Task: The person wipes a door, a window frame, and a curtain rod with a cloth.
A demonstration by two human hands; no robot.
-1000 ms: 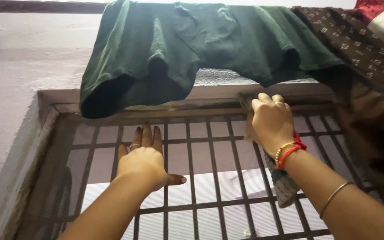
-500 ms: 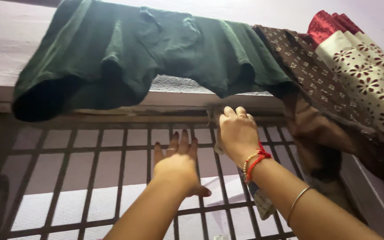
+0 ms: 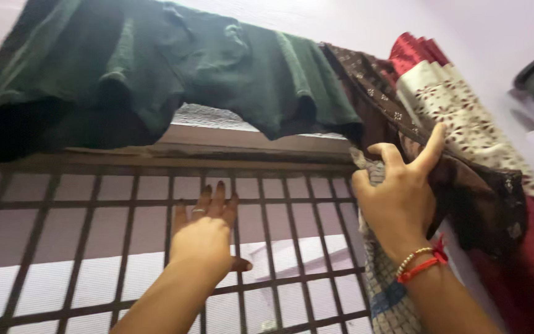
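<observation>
Right hand (image 3: pixel 400 204) shifted right, clutching checked cloth (image 3: pixel 383 291); left hand (image 3: pixel 204 235) flat on grille (image 3: pixel 94 204).

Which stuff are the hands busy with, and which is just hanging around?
In use:
left hand, flat on the window grille
right hand, holding the checked cloth at the grille's right edge

Just there:
green garment
brown patterned cloth
red and cream curtain

Left hand (image 3: pixel 200 238): ring on one finger, dark polish on the nails; lower centre of frame.
Left forearm: bare, no sleeve in view.
Right hand (image 3: pixel 400 198): no ring visible.
Right wrist, lower right: red thread tied beside a bracelet of small pale-gold beads.
</observation>
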